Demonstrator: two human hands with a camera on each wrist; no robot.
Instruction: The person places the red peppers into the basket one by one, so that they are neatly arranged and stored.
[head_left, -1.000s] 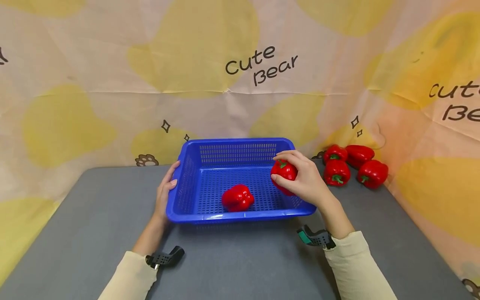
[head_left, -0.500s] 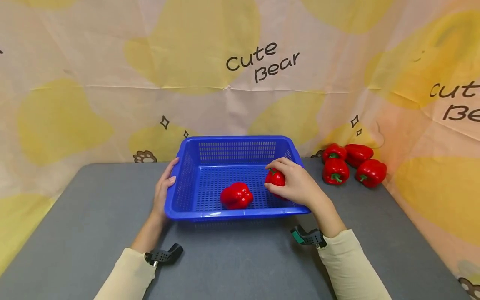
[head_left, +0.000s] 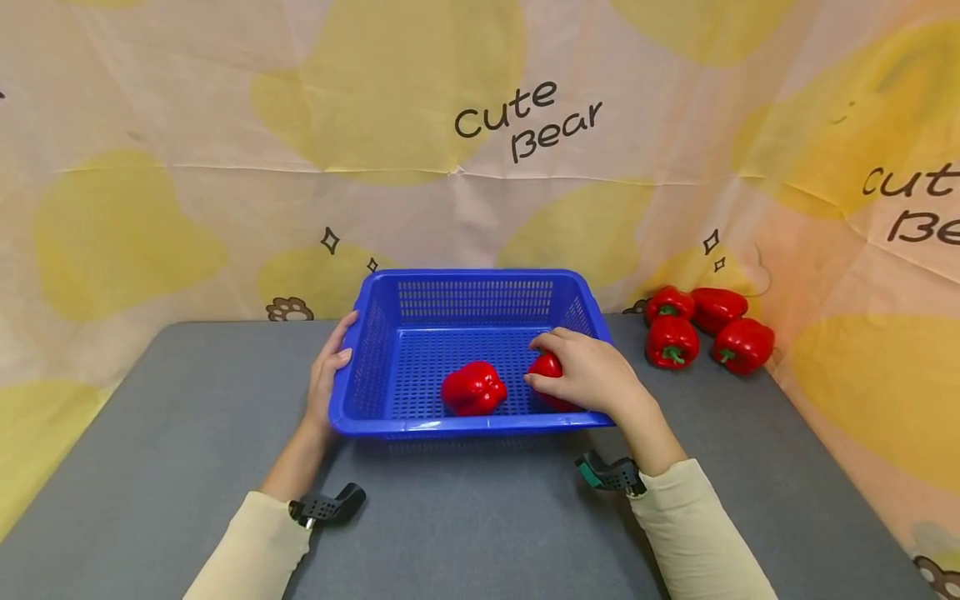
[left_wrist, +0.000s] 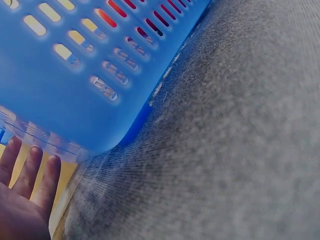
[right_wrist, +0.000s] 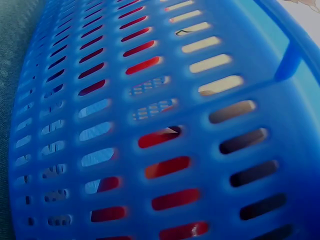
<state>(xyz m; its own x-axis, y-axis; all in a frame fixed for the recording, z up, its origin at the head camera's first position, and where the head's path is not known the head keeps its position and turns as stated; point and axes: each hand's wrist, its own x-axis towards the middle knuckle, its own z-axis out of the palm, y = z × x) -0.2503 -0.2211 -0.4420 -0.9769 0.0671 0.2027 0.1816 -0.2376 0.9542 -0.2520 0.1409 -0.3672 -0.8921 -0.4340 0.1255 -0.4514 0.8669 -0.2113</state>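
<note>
A blue plastic basket (head_left: 465,425) with slotted walls stands on the table in the head view. My right hand (head_left: 592,375) reaches down inside it at the right, fingers and thumb gripping a red bell pepper (head_left: 547,367) close over the mesh floor. The hand covers much of this pepper. Left of it lies another red bell pepper (head_left: 472,388) on its side in the basket. At the basket's left wall, my left hand (head_left: 324,379) rests with straight fingers against the outside and the thumb at the rim. Those straight fingers (left_wrist: 34,167) show beside the wall in the left wrist view.
Several red bell peppers (head_left: 672,342) sit grouped at the back right of the grey table (head_left: 465,517). A patterned cloth (head_left: 420,125) hangs right behind the table and along its right side. Through the slots, the right wrist view shows red pepper patches.
My right hand has moved left and down into the basket with its bell pepper, from over the right rim. The left hand stays at the basket's side, and the other peppers lie as before.
</note>
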